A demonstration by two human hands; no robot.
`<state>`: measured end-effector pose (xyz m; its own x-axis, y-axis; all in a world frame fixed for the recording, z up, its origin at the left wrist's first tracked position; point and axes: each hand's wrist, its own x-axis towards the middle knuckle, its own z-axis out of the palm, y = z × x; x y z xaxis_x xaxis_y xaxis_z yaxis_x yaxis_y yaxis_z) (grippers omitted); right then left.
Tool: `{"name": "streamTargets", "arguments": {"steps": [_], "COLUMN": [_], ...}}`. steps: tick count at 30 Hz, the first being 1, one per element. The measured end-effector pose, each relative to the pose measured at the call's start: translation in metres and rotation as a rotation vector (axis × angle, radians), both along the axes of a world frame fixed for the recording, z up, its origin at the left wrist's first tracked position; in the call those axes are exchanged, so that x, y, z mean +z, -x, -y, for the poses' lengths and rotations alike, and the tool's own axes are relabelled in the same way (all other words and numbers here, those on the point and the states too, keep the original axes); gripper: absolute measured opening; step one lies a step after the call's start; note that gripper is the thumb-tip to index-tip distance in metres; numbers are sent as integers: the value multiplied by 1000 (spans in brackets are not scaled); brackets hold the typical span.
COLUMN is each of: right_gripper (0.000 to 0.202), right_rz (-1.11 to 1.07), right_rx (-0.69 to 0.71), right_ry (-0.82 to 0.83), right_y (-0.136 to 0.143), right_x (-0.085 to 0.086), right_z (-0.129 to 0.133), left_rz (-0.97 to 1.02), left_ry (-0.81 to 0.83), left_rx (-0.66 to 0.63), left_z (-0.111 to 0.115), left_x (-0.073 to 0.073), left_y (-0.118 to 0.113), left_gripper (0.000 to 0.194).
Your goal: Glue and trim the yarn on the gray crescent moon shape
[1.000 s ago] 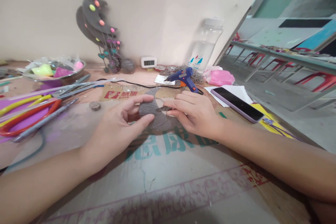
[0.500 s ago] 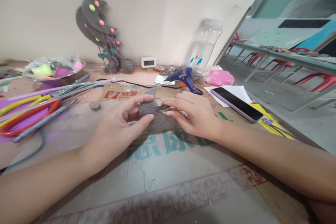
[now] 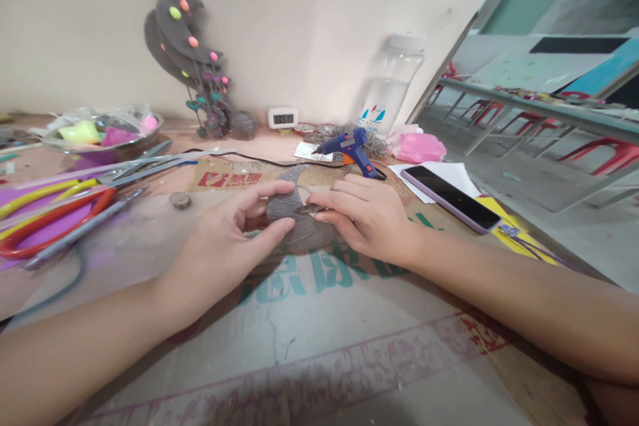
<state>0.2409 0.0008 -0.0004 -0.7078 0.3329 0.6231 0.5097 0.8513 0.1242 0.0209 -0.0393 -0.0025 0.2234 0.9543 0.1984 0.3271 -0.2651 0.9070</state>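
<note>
**Grey crescent pinched from both sides, glue gun close behind**

Both hands on the one grey string-wrapped crescent piece (image 3: 294, 216), which lies flat on the cardboard sheet (image 3: 319, 319) covering the tabletop, mid-frame. Left hand (image 3: 224, 249) pinches its left edge btw thumb and forefinger; right hand (image 3: 367, 216) pinches a thin dark strand at the piece's inner edge, fingertips pressed together.

Risks, as I judge them: strand slips or unwinds if the right pinch eases; the piece skids on the cardboard if the left lets go; any wet glue would stick fingers, though none is visible. Glue gun (image 3: 349, 146) sits just behind the right hand w/ its cord (image 3: 239, 158) trailing left, so a knuckle or wrist could knock it. Phone (image 3: 452, 198) lies near the right forearm, close to the tabletop edge.

Count: 2 hands, 1 crescent in work, 1 glue gun, 1 phone, 1 clear bottle (image 3: 392, 86), 1 small clock (image 3: 282, 118), 1 finished grey ornament (image 3: 187, 53) by the wall, 1 bowl (image 3: 102, 136) of bright bits.
</note>
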Motion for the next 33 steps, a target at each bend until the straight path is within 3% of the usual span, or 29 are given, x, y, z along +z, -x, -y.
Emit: {"name": "streamTargets", "arguments": {"steps": [7, 12, 17, 23, 33], "right_gripper": [27, 33, 9, 12, 21], "right_rz": [-185, -176, -77, -69, -135], "right_rx": [-35, -58, -47, 15, 64], "right_ry": [169, 245, 237, 181, 255], "right_y": [0, 2, 3, 2, 0], "right_x": [-1, 0, -1, -5, -4], "right_z": [2, 5, 4, 3, 1], "left_rz": [30, 18, 10, 130, 163], "left_ry": [4, 8, -7, -25, -31], "left_rx": [1, 9, 6, -61, -2], "left_z": [-2, -1, -2, -3, -1], "left_x": [1, 3, 1, 1, 1], "left_y": [-2, -2, -1, 0, 1], "left_gripper": [40, 36, 37, 29, 26]}}
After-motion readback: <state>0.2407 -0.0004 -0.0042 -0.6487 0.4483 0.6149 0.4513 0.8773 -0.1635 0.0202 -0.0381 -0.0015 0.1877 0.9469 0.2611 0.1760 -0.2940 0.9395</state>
